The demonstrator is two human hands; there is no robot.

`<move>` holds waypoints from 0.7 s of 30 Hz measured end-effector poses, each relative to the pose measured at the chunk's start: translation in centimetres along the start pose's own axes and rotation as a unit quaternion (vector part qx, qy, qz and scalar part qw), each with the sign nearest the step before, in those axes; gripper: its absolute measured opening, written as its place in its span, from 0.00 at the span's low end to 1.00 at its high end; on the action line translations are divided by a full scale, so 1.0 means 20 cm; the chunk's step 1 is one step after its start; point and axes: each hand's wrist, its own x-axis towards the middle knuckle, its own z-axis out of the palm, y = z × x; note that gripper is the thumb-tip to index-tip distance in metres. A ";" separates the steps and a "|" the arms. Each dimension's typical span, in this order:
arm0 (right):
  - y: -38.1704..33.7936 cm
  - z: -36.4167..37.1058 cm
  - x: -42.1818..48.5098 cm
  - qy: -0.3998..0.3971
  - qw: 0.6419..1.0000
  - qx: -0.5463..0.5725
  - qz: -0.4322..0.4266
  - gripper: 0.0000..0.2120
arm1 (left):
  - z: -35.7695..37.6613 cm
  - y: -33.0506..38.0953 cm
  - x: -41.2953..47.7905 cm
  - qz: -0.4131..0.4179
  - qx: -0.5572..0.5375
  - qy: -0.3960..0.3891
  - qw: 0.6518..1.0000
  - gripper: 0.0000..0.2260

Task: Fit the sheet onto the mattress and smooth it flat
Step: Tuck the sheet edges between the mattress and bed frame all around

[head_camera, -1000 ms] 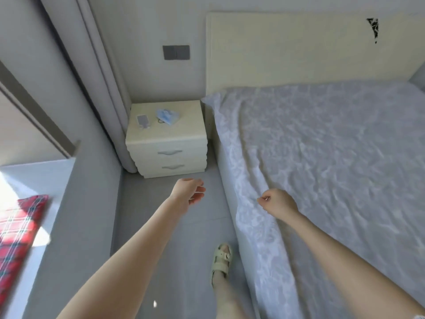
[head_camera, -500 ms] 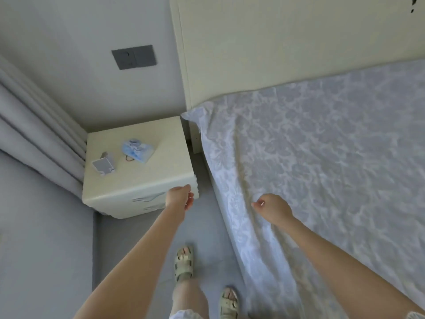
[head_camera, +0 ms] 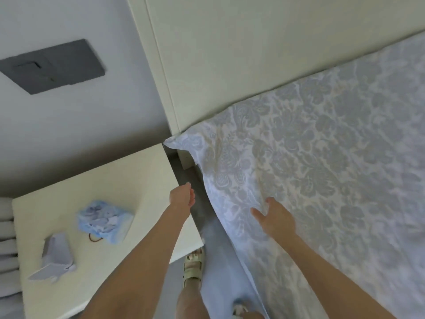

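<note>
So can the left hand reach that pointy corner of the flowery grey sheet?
Probably yes. The left hand hovers over the gap beside the cream nightstand, and nothing lies between it and the corner of the flowery grey sheet.

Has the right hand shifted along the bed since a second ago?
Yes. The right hand has gone up the sheet edge toward the headboard, and now lies open near the corner.

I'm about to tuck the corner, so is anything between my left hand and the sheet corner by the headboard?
Nothing visible. The left hand is over the gap beside the nightstand, with a clear line to the sheet corner.
</note>
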 end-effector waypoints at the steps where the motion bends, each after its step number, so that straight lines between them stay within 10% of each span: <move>1: -0.05 0.02 0.07 0.013 1.000 -0.017 -0.003 0.34 | 0.05 0.02 0.10 -0.007 0.021 -0.016 1.000 0.12; 5: -0.14 0.11 0.31 0.046 0.995 -0.077 0.035 0.36 | 0.24 0.03 0.37 -0.054 0.072 -0.106 0.990 0.16; 9: -0.08 0.19 0.43 0.049 0.994 -0.083 0.060 0.14 | 0.31 -0.02 0.50 -0.049 0.039 -0.135 0.989 0.17; 16: -0.04 0.12 0.40 0.083 0.995 -0.061 0.007 0.16 | 0.12 0.13 0.25 0.153 0.055 0.005 0.987 0.15; 21: -0.08 0.05 0.38 0.077 0.995 -0.066 -0.021 0.17 | -0.04 0.41 -0.08 0.428 0.136 0.150 0.881 0.16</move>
